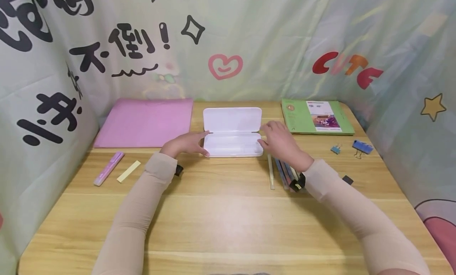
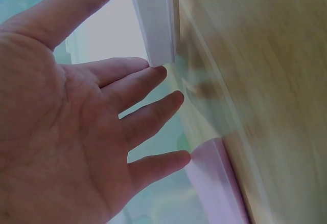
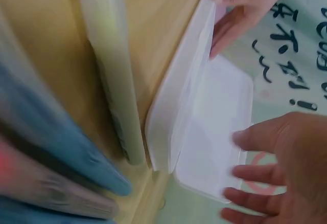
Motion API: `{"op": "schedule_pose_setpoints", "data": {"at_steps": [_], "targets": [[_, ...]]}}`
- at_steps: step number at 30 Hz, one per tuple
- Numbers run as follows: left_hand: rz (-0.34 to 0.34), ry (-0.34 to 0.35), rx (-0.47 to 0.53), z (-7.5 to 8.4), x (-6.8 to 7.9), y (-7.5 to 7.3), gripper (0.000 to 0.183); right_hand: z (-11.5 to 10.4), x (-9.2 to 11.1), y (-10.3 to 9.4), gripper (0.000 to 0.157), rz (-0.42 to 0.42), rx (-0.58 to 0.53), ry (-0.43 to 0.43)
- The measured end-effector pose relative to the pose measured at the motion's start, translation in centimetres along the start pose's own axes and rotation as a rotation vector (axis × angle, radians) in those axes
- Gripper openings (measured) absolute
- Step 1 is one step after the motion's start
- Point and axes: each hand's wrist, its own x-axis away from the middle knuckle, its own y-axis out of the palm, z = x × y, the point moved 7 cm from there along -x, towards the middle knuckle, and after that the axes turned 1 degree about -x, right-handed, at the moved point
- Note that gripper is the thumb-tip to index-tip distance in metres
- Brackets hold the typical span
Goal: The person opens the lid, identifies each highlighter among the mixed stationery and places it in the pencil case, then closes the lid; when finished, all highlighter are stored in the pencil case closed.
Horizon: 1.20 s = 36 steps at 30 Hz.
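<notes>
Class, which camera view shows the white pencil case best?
The head view: the whole white pencil case lies open on the table, a hand at each end. The right wrist view shows it close and slanted; the left wrist view shows only one white edge.

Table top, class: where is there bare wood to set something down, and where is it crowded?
Bare wood spans the table between the two sleeves, up to the open white case. A smaller patch lies between the case and the yellow strip. It is crowded right of the case: pens, right hand, binder clips.

Study desk (image 1: 228,223) with stationery, workbook (image 1: 317,116)
</notes>
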Motion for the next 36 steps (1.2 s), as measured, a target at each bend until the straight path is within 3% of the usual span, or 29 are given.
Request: {"op": "schedule_pose_setpoints", "data": {"at_steps": [3, 10, 13, 21, 28, 36], "targets": [[-0.003, 0.001, 0.026, 0.1, 0.2, 0.0, 0.092, -0.3, 1.7, 0.2, 0.028, -0.044, 0.046, 0.010], [-0.007, 0.005, 0.074, 0.3, 0.2, 0.0, 0.092, -0.2, 4.5, 2.4, 0.034, -0.424, 0.057, 0.203], [-0.006, 0.005, 0.078, 0.3, 0.2, -0.1, 0.092, -0.2, 5.1, 2.9, 0.036, -0.511, 0.056, 0.231], [-0.024, -0.014, 0.085, 0.3, 0.3, 0.1, 0.093, -0.5, 6.1, 3.4, 0.040, -0.548, 0.065, 0.273], [-0.016, -0.009, 0.057, 0.4, 0.5, 0.0, 0.093, -0.4, 5.9, 3.5, 0.035, -0.519, 0.071, 0.308], [-0.008, -0.008, 0.056, 0.2, 0.3, 0.0, 0.093, -0.4, 4.0, 1.8, 0.028, -0.343, 0.081, 0.249]]}}
